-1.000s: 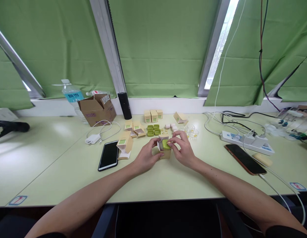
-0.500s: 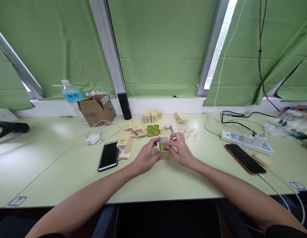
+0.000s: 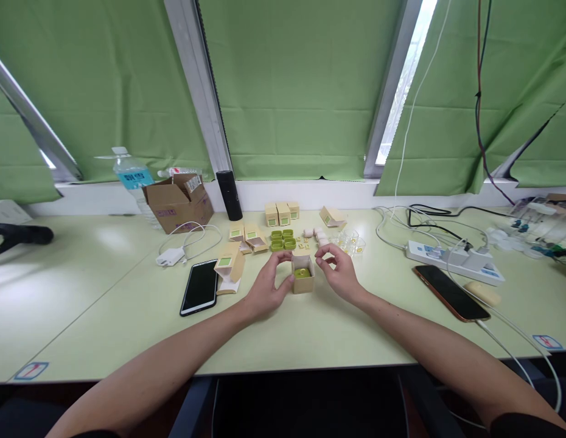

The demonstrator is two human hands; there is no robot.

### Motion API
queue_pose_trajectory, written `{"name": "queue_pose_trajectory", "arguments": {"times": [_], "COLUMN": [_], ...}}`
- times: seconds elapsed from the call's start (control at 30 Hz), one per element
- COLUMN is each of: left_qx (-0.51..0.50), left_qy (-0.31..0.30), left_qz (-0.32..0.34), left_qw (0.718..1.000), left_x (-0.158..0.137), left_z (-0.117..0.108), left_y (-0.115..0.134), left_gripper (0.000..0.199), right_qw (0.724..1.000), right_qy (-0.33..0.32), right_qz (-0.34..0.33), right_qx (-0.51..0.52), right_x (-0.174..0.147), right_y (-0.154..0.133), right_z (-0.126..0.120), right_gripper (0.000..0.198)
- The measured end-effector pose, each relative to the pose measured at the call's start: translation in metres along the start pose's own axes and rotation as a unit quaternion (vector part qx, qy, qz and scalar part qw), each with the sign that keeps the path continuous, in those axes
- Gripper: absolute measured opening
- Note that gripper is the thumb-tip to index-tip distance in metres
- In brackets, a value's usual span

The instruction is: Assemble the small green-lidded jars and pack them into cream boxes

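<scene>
A small cardboard box (image 3: 303,285) stands with its top open in front of me, and a green cup-like piece (image 3: 302,273) sits inside it. My left hand (image 3: 268,286) grips the box's left side, thumb near the front corner and fingertips near the back. Just off the right wall, my right hand (image 3: 340,277) has its fingers loosely curled and apart, holding nothing. Beyond the box lie several green square cups (image 3: 283,239), small yellow-green pieces (image 3: 303,243), pale pink rounded pieces (image 3: 317,234) and clear plastic pieces (image 3: 351,242).
Several opened small boxes (image 3: 229,265) lie left, beside a phone (image 3: 199,288). Closed boxes (image 3: 283,213) stand at the back near a black cylinder (image 3: 229,194) and a brown carton (image 3: 179,204). Right are a power strip (image 3: 454,261), cables and another phone (image 3: 451,292).
My right hand has come out of the box and moved slightly right, fingers parting. The left thumb has slid from the box's front to its left edge. The green piece now shows inside.
</scene>
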State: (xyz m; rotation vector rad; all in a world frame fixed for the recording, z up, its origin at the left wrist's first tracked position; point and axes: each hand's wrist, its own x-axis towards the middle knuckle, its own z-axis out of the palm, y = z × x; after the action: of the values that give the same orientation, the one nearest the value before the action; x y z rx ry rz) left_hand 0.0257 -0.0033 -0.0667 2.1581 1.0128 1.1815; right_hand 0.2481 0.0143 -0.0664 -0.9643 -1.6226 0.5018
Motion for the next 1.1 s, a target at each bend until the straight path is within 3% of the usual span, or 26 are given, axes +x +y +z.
{"name": "queue_pose_trajectory", "arguments": {"times": [0.13,0.27,0.37,0.7,0.87,1.1], "left_qx": [0.046,0.069,0.081,0.086,0.080,0.100], "left_qy": [0.033,0.024,0.029,0.050,0.071,0.048], "left_qz": [0.027,0.010,0.011,0.038,0.047,0.069], "left_qw": [0.998,0.997,0.996,0.994,0.993,0.991], "left_x": [0.0027,0.0035,0.0027,0.0055,0.0058,0.0049], "left_z": [-0.0018,0.0007,0.0022,0.0026,0.0016,0.0031], "left_y": [-0.0024,-0.0054,-0.0066,-0.0079,-0.0076,-0.0052], "left_gripper": [0.017,0.021,0.022,0.012,0.011,0.020], "right_qw": [0.999,0.995,0.992,0.997,0.998,0.993], "right_qy": [-0.011,-0.058,-0.090,-0.058,-0.042,-0.069], "right_qz": [-0.035,-0.080,-0.074,-0.047,-0.030,-0.088], "right_qx": [-0.003,-0.030,-0.046,-0.032,-0.030,-0.025], "right_x": [-0.0008,-0.0023,-0.0026,-0.0066,-0.0069,-0.0084], "right_y": [-0.0035,-0.0050,-0.0042,-0.0039,-0.0051,-0.0061], "right_z": [-0.0024,-0.0030,-0.0021,0.0042,0.0042,0.0019], "right_gripper": [0.010,0.017,0.019,0.006,0.045,0.013]}}
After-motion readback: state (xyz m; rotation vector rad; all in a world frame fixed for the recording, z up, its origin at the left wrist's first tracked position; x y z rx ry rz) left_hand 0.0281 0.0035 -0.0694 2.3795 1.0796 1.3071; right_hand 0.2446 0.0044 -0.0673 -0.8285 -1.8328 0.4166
